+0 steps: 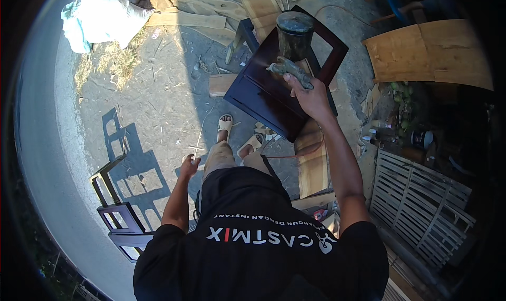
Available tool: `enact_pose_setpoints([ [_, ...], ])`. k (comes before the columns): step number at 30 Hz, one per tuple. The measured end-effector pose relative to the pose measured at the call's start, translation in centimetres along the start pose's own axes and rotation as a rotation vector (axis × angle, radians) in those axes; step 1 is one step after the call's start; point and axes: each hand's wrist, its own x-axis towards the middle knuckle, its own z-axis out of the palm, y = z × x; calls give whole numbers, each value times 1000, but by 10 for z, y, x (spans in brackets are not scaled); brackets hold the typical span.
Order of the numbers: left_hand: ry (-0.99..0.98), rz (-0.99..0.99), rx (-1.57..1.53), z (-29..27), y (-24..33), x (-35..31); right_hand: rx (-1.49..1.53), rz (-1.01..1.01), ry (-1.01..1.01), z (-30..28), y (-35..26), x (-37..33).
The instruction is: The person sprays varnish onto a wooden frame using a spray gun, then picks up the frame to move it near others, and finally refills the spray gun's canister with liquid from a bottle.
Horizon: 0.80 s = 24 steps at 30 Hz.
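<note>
My right hand (311, 96) is closed around the handle of a paint spray gun (291, 71) with a dark, stained cup (295, 33) on top. The gun is held above a glossy dark red-brown wooden door panel (269, 98), its nozzle facing left; a faint mist shows near the tip. The panel lies tilted and has a rectangular opening at its far right end. Low at my left side, my left hand (190, 165) has curled fingers. A thin pale strand (199, 137) runs up from these fingers; whether they grip it is unclear.
Planks (211, 19) lie beyond the panel, and a wide board (311, 169) lies beneath it. A reddish hose (295, 154) passes by my legs. Dark frames (121, 219) stand at left. White sacks (105, 19) sit far left; a slatted rack (416, 206) is at right.
</note>
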Motion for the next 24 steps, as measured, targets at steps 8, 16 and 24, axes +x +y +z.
enact_pose_setpoints([
  [8, 15, -6, -15, 22, -16, -17, 12, -45, -198, 23, 2, -57],
  [16, 19, 2, -29, 27, -16, -18, -50, -13, -13, 5, 12, -38],
  [24, 9, -8, -60, 25, -21, -9, -75, 6, 227, -36, 21, 37],
])
